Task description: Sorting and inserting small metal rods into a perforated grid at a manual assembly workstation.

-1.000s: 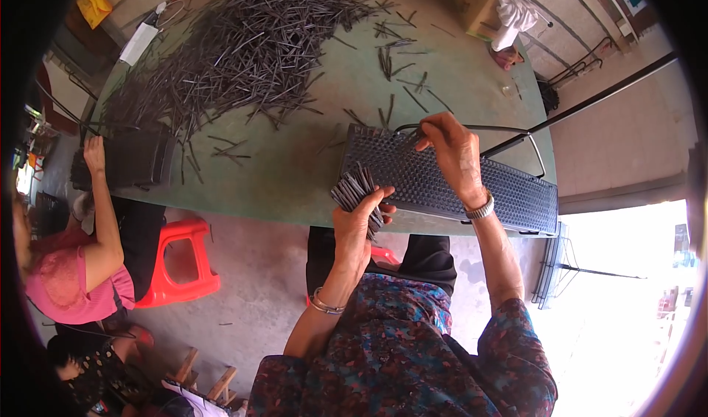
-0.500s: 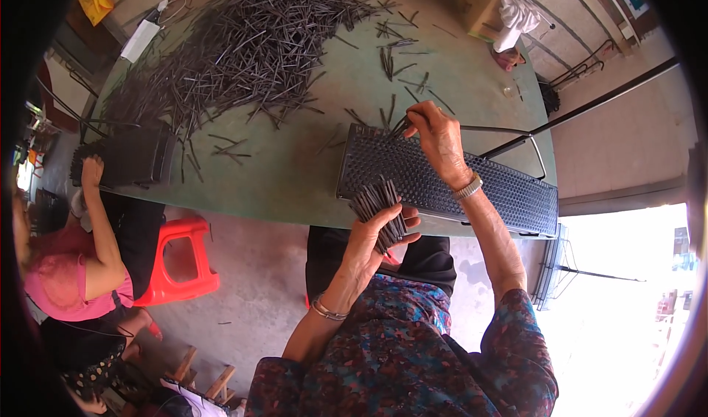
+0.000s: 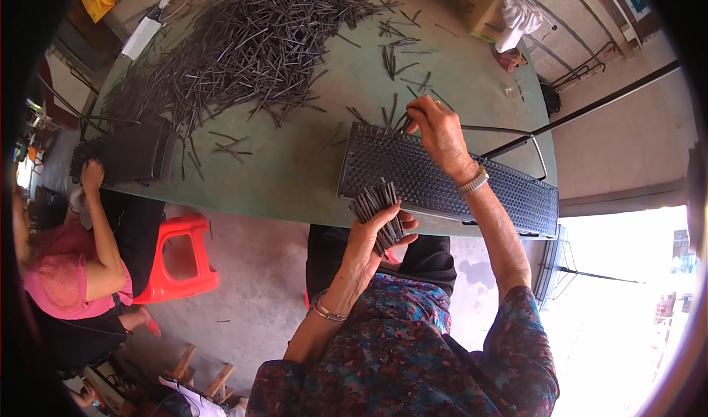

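Note:
My left hand (image 3: 374,234) is closed round a bundle of thin dark sticks (image 3: 377,204), held in front of the near edge of a long black perforated tray (image 3: 472,177). Over the tray's far left part, my right hand (image 3: 440,137) pinches a dark stick (image 3: 403,122) between thumb and fingertips. Its lower end reaches the tray's far edge, where a row of stick ends shows; whether it sits in a hole I cannot tell. The tray lies slanted along the near right edge of the green table (image 3: 280,166).
A big heap of dark sticks (image 3: 251,56) covers the table's far left, with loose ones (image 3: 389,61) scattered beyond the tray. At left, a person in pink (image 3: 66,284) works at a black box (image 3: 136,151). A red stool (image 3: 177,262) stands beside them. A cardboard box (image 3: 483,8) sits far right.
My right hand has shifted very slightly, still pinching at the tray's far edge. The left hand keeps its bundle nearly still. The person at left has moved a little.

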Available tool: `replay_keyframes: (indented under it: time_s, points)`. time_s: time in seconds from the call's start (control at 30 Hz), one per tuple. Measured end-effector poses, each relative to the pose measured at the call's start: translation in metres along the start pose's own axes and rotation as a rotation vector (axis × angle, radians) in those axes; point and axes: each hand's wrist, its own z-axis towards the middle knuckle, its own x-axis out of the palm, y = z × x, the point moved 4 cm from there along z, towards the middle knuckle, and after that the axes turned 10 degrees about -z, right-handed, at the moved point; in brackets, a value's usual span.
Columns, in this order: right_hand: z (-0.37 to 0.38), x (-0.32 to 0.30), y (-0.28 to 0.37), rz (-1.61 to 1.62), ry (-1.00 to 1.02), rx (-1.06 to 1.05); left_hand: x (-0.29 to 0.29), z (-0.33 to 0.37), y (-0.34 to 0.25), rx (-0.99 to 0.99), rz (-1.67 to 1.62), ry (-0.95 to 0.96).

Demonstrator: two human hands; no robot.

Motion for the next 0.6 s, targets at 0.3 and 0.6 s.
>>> replay_keyframes:
  time_s: [0.3, 0.6]
  points:
    - [-0.0013, 0.0009, 0.0012, 0.089, 0.094, -0.067, -0.0025, -0.0005, 0.0007, 0.026, 0.05, -0.016]
    - [0.0011, 0.0045, 0.0006, -0.031, 0.143, -0.152, -0.0003, 0.0, 0.0025, 0.03, 0.073, -0.021]
